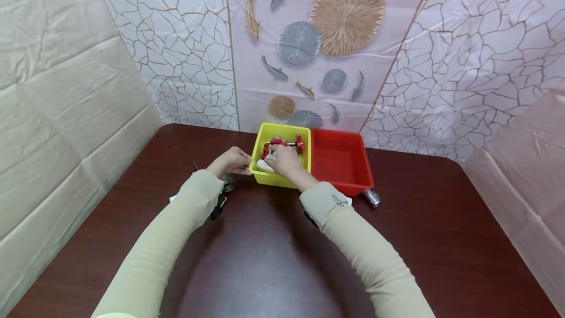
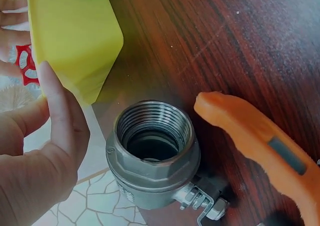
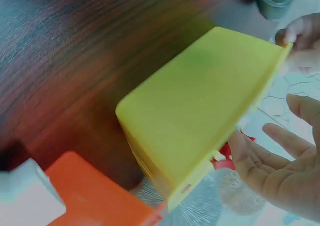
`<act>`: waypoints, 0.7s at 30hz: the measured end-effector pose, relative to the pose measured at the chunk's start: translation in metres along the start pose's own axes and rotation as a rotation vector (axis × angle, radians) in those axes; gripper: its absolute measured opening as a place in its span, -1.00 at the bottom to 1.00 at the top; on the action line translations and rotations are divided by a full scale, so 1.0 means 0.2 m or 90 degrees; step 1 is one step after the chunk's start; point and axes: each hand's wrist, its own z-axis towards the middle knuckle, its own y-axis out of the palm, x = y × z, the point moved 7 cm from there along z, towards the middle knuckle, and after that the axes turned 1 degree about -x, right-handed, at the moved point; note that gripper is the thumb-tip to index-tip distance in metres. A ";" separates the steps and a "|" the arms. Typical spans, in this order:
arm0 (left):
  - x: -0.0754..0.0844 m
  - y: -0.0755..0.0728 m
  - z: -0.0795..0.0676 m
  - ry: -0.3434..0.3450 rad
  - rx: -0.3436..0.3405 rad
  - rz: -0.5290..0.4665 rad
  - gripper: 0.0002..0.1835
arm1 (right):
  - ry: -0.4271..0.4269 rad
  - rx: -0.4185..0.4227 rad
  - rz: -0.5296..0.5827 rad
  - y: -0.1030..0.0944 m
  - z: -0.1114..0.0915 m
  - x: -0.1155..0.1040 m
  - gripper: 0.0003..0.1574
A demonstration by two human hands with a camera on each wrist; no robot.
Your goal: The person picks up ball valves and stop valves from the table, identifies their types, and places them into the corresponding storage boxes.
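Observation:
At the far side of the table stands a yellow bin (image 1: 282, 179). My left hand (image 1: 234, 160) pinches its left rim, with a finger against the outer wall in the left wrist view. Over the bin reaches my right hand (image 1: 287, 162), fingers loosely spread and angled down inside; one fingertip is hidden behind the rim in the right wrist view. Red handwheels (image 1: 299, 144), seemingly on valves, lie in the bin near those fingers. A rounded white piece (image 1: 263, 166) is by the right thumb; its kind cannot be told.
A red bin (image 1: 353, 180) adjoins the yellow one on the right. Beside it lies a shiny metal cylinder (image 1: 372, 198). Left of the yellow bin are a steel ball valve (image 2: 152, 156) with a threaded mouth and an orange handle (image 2: 255, 136). A patterned wall hanging (image 1: 300, 90) rises behind.

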 end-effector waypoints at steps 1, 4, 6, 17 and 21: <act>-0.01 -0.01 0.03 0.000 -0.005 -0.004 -0.68 | -0.009 0.002 0.003 -0.03 -0.01 0.00 -0.50; -0.02 -0.03 0.12 0.004 -0.020 -0.015 -0.69 | -0.036 0.007 0.029 -0.11 -0.06 0.01 -0.44; -0.01 -0.02 0.12 0.015 -0.024 -0.010 -0.69 | -0.052 0.023 0.044 -0.18 -0.09 0.03 -0.44; 0.35 0.21 -0.83 0.034 0.024 0.078 -0.53 | -0.014 0.104 0.126 -0.45 -0.27 0.38 -0.53; 0.35 0.21 -0.88 0.069 0.022 0.083 -0.50 | 0.009 0.129 0.117 -0.51 -0.32 0.52 -0.53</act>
